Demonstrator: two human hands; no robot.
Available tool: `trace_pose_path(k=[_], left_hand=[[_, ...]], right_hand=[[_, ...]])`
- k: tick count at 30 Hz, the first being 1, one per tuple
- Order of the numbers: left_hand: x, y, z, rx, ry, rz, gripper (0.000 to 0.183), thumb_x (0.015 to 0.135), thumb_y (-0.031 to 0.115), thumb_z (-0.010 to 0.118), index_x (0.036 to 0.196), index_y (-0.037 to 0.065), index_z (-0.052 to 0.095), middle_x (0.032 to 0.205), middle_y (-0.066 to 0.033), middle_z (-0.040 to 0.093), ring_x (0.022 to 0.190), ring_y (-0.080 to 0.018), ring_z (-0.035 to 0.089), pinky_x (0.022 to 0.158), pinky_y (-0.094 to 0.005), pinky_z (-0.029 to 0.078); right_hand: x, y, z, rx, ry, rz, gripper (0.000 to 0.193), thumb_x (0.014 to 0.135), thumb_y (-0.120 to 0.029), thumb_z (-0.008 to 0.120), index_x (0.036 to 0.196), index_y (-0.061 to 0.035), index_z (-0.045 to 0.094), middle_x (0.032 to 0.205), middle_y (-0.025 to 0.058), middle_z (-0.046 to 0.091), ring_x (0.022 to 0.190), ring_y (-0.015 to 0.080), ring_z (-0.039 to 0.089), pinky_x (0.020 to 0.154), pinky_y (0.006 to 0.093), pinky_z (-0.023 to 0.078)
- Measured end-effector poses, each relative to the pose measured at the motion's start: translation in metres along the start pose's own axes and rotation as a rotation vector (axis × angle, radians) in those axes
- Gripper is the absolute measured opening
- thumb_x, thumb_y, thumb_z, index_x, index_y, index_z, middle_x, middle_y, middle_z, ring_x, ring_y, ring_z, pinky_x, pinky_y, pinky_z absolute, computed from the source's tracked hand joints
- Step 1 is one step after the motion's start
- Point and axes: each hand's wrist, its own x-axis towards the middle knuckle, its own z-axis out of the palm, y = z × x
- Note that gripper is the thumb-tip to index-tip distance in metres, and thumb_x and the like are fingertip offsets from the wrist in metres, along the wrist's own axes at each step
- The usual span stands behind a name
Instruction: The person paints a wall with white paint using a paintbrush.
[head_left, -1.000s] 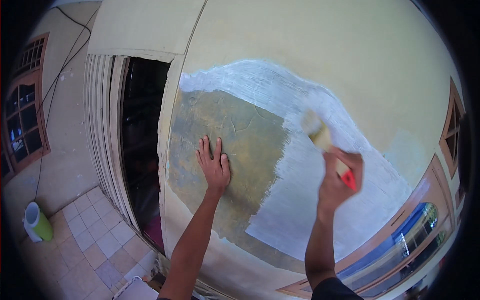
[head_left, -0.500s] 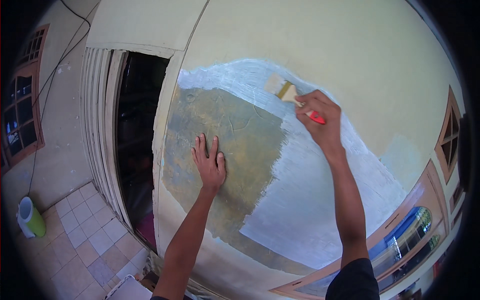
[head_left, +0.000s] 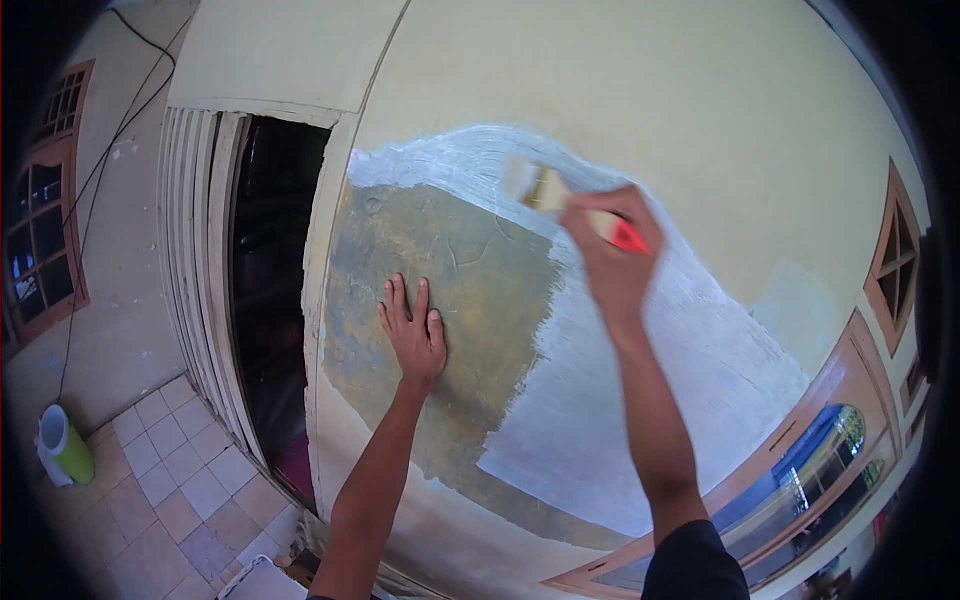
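My right hand (head_left: 618,240) is closed around a flat paintbrush (head_left: 552,190) with a red-tipped pale handle. Its bristles lie against the upper band of fresh white paint (head_left: 450,155) on the wall, slightly blurred by motion. My left hand (head_left: 412,335) rests flat with fingers spread on the bare grey-brown patch (head_left: 470,250). White paint borders that patch above and to the right, and a broad painted area (head_left: 610,400) lies below my right hand. Around it all is the cream wall (head_left: 640,90).
A dark doorway (head_left: 275,280) with a worn white frame opens left of the patch. At far left, a green and white bucket (head_left: 65,447) stands on the tiled floor (head_left: 170,470). A wood-framed window (head_left: 800,480) is at lower right. Black cables (head_left: 120,130) hang at upper left.
My right hand has moved the paintbrush leftward and slightly down along the upper white band. My left hand keeps its place on the patch; the view has shifted slightly.
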Motion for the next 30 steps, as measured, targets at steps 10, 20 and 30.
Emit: trace_pose_path(k=[10,20,30], left_hand=[[-0.003,-0.002,0.002,0.005,-0.002,0.015,0.049,0.103,0.026,0.045,0.150,0.014,0.051,0.164,-0.0200,0.030,0.153,-0.0406,0.022,0.121,-0.0599,0.010],[-0.003,-0.006,0.000,0.027,0.016,0.005,0.048,0.104,0.028,0.043,0.150,0.015,0.051,0.164,-0.0194,0.030,0.153,-0.0400,0.022,0.122,-0.0590,0.010],[-0.003,-0.007,0.001,0.028,0.003,0.009,0.048,0.104,0.027,0.044,0.149,0.015,0.052,0.164,-0.0196,0.030,0.153,-0.0399,0.022,0.122,-0.0587,0.011]], right_hand=[[-0.008,0.035,-0.011,-0.217,0.276,0.010,0.014,0.088,0.002,0.074,0.083,-0.0005,0.061,0.078,0.0060,0.066,0.073,0.0131,0.069,0.067,0.0251,0.052],[-0.036,-0.031,-0.072,-0.170,0.408,0.152,0.018,0.088,0.004,0.073,0.082,-0.0008,0.056,0.077,0.0058,0.061,0.071,0.0137,0.066,0.069,0.0285,0.056],[-0.006,0.033,0.077,-0.039,0.040,0.031,0.013,0.079,0.002,0.078,0.083,-0.0018,0.067,0.079,0.0082,0.062,0.073,0.0179,0.058,0.068,0.0306,0.046]])
